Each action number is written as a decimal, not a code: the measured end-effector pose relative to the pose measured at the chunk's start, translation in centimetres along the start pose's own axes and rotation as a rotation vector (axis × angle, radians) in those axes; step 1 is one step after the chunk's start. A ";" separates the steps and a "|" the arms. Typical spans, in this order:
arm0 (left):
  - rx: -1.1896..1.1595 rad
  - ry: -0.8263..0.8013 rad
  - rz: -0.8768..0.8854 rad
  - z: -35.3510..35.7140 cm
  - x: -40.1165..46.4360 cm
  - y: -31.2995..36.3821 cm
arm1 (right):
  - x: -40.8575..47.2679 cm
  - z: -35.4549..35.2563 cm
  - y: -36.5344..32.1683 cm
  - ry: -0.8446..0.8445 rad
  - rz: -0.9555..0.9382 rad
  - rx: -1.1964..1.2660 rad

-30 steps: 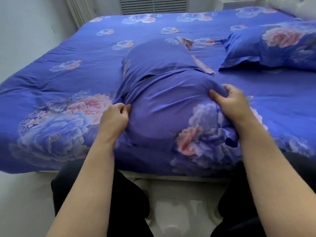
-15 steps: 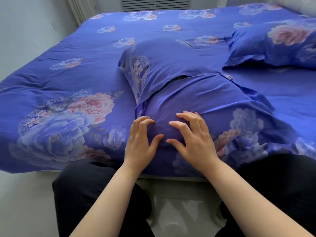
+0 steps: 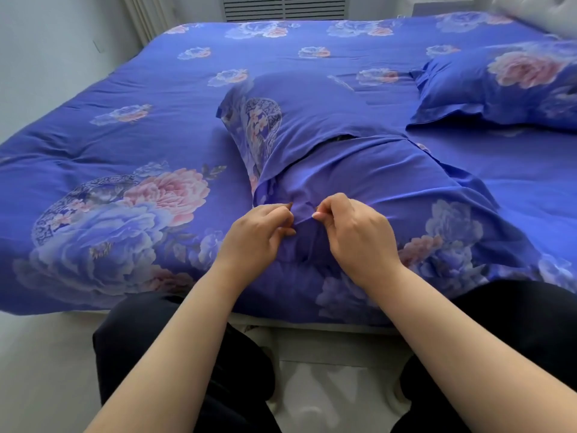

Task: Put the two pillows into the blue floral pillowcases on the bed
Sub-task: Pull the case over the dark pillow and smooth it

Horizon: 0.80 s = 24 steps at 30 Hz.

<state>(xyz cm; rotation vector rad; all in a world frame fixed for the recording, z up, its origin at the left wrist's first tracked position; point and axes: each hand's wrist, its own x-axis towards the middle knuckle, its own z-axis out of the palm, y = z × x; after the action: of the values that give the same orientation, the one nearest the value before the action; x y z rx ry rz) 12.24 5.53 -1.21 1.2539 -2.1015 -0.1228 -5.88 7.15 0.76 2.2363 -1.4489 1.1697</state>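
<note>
Our left hand (image 3: pixel 256 232) pinches a fold of the blue floral cotton pillowcase (image 3: pixel 359 170) lying stuffed at the near edge of the blue floral quilted bed (image 3: pixel 125 89); our right hand (image 3: pixel 356 235) pinches the same fold just beside it. We judge we are straightening the cover. Next, tug evenly, closing its envelope gap. The second cased pillow (image 3: pixel 505 85) lies far right.

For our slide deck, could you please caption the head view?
Both hands, left and right, pinch the near pillowcase; a finished pillow lies beyond.
</note>
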 end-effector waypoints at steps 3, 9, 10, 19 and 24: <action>-0.144 -0.082 -0.141 -0.7 0.8 0.3 | 2.0 -0.2 -0.4 -0.030 0.012 -0.021; -0.185 0.018 -0.177 -2.2 5.2 1.0 | 5.0 -0.4 0.3 -0.053 0.129 0.060; -0.205 0.028 -0.197 -2.3 6.3 1.2 | 4.9 -0.6 0.5 -0.093 0.158 0.101; -0.179 -0.327 -0.230 -1.6 9.6 1.6 | 4.1 -2.0 1.9 -0.287 0.195 -0.029; -0.126 -0.281 -0.237 -2.4 6.5 0.5 | 5.5 -1.4 0.8 -0.401 0.157 -0.045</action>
<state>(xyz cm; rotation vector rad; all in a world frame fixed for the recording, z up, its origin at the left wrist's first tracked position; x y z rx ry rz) 11.33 1.16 4.08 1.4730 -2.1285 -0.5569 -6.21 3.86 5.48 2.4620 -1.8043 0.7411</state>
